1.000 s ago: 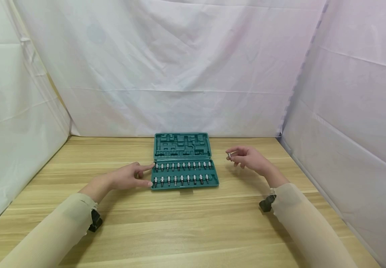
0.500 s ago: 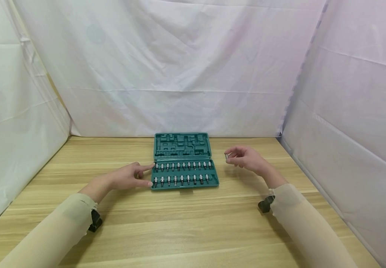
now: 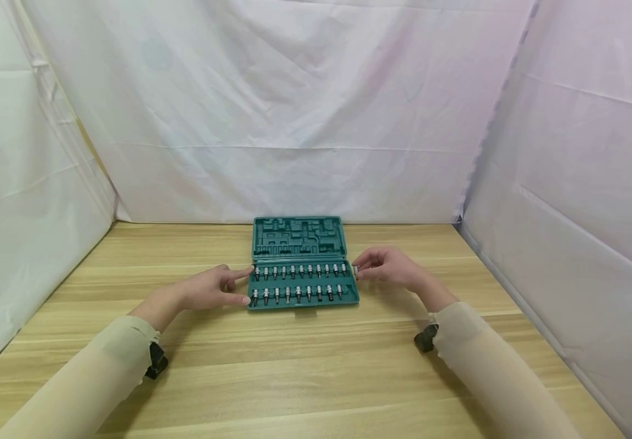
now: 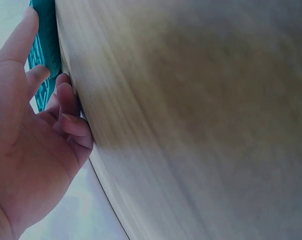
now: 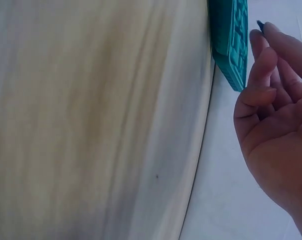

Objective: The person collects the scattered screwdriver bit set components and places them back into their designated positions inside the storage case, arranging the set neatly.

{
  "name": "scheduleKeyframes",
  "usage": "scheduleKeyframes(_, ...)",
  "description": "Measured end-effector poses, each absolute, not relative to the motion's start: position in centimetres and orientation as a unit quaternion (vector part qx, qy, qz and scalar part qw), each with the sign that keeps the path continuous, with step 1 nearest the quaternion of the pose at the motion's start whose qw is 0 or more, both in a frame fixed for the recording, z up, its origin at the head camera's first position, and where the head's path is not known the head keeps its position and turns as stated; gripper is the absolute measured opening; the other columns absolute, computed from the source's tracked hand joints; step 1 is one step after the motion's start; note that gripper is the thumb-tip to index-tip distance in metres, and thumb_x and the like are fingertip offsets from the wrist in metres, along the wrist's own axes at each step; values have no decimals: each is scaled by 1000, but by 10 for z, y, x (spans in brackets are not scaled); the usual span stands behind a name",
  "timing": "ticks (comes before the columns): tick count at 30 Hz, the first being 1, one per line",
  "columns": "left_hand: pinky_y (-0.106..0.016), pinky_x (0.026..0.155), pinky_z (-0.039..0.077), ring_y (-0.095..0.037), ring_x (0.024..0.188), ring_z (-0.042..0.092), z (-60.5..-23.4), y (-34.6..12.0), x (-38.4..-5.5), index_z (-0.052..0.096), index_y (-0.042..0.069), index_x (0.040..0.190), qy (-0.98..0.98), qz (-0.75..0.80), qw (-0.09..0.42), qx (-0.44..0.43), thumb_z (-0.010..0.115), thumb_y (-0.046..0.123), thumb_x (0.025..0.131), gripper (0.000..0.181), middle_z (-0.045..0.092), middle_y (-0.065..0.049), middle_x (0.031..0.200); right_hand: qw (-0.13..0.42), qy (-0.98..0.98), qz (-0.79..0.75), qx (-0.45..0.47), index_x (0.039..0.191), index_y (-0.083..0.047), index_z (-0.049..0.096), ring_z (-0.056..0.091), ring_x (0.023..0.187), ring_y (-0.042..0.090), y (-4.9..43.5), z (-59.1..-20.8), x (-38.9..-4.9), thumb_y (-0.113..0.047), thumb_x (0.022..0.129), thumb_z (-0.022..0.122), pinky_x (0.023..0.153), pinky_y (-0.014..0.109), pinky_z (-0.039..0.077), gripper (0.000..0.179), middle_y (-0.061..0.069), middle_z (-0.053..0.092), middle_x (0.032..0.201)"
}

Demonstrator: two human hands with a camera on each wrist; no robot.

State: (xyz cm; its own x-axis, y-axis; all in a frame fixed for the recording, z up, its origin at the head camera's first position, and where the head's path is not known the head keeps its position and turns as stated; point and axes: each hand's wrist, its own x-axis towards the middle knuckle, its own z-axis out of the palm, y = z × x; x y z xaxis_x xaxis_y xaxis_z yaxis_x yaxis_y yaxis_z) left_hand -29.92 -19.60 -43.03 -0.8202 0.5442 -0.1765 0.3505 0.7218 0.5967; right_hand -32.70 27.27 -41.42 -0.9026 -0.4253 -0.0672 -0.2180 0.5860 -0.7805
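Note:
A green socket case lies unfolded on the table, two rows of silver-and-black bit sockets in its near half. At the right end of the near row, one slot holds no bit. My left hand touches the case's left edge with straight index finger and thumb; its other fingers curl in. My right hand pinches a bit socket between thumb and fingertips, just off the case's right edge. In the right wrist view the dark tip of that bit socket pokes out past the fingers.
The case's lid, with moulded hollows, lies flat toward the back of the wooden table. White cloth hangs behind the table and along both sides. A dark wrist camera sits under the right sleeve.
My right hand has moved left with the bit socket, from over the table at the right to the case's right edge. The left hand and the case have stayed put.

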Motion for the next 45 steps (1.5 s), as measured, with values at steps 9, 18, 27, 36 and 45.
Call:
scheduleKeyframes(9,-38,80,44,-22,93,50,-431,-196,-299,34,18,173,912,281,170,244,77,49,103,88,54,-10,109,137,895,-365,-215,115,-14,82,69,99,19,263,-415,-327,-20,99,83,88,36,55,17,3,79,108)
scheduleKeyframes(18,-38,80,44,-22,93,50,-431,-196,-299,34,18,174,912,280,173,244,77,50,102,89,54,-10,109,151,905,-337,-210,117,-13,81,66,98,19,255,-414,-327,-22,100,82,87,34,54,19,4,76,108)
scheduleKeyframes(27,-37,78,43,-22,92,49,-430,-196,-299,34,17,174,911,282,172,245,77,49,103,89,54,-10,107,174,901,-341,-206,116,-10,78,63,83,20,248,-415,-325,-20,100,82,77,35,54,19,5,72,98)
scheduleKeyframes(36,-37,79,44,-21,93,49,-429,-196,-298,34,16,173,912,277,171,248,77,49,102,89,55,-10,108,192,896,-344,-204,113,-10,79,62,82,19,249,-415,-324,-20,98,85,76,35,53,19,5,70,95)
scheduleKeyframes(45,-36,79,44,-21,92,49,-428,-195,-298,34,16,173,913,276,168,249,76,50,103,89,55,-10,108,191,895,-341,-213,114,-10,79,61,81,18,250,-415,-324,-20,97,85,77,35,51,20,4,69,93)
